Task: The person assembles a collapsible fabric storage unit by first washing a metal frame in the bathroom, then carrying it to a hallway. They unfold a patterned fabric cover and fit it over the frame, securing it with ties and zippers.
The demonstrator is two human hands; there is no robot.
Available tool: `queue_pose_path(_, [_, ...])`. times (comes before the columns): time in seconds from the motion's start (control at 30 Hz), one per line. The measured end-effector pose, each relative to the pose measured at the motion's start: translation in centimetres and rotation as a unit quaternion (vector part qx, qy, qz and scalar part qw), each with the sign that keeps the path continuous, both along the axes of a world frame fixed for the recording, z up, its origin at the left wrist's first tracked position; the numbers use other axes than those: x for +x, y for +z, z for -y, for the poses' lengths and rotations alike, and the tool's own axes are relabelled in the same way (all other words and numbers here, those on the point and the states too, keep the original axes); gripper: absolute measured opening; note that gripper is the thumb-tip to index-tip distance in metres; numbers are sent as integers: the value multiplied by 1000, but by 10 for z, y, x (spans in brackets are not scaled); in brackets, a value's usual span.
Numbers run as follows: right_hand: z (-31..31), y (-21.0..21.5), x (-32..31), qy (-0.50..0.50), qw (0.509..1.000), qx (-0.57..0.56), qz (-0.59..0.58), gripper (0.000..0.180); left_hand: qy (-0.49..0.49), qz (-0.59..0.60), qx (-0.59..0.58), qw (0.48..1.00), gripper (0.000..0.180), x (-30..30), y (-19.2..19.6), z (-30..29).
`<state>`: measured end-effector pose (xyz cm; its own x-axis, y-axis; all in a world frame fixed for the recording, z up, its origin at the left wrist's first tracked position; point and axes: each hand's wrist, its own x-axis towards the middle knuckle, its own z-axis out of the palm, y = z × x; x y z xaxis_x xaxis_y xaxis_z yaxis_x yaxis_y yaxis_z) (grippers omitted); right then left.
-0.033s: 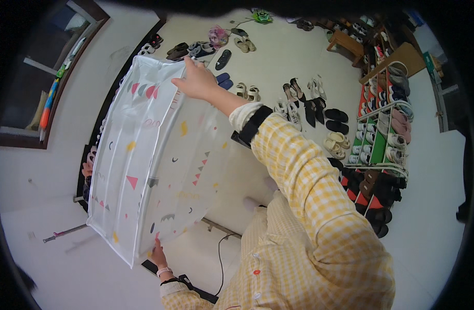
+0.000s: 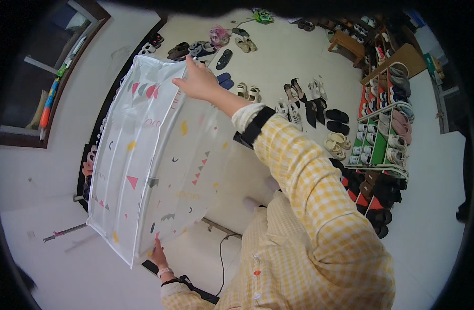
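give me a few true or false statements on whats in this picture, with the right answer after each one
1. The right hand grips the patterned white cover near its upper edge. True.
2. The left hand is higher in the picture than the right hand. False: it is lower, by the cover's bottom edge.
3. The sleeves are checked in yellow and white. True.
4. The blue slippers are on the window sill. False: they lie on the floor, just beyond the right hand.
5. A shoe rack stands at the right side of the picture. True.
6. The cover is solid black. False: it is whitish, with small coloured shapes.
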<state>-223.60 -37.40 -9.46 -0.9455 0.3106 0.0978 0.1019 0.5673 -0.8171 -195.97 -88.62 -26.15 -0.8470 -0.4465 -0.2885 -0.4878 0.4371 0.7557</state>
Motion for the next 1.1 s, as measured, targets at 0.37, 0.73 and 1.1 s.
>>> queue_pose_path(0.37, [-108, -289, 68, -186, 971, -71, 136, 26, 81, 378, 206, 899, 42, 128, -98, -40])
queue_pose_path(0.73, [-86, -727, 82, 141, 931, -94, 325, 38, 215, 331, 172, 903, 60, 80, -476, -98])
queue_pose_path(1.1, [-16, -831, 5, 181, 646, -729, 135, 35, 307, -234, 641, 664, 55, -6, -589, -124])
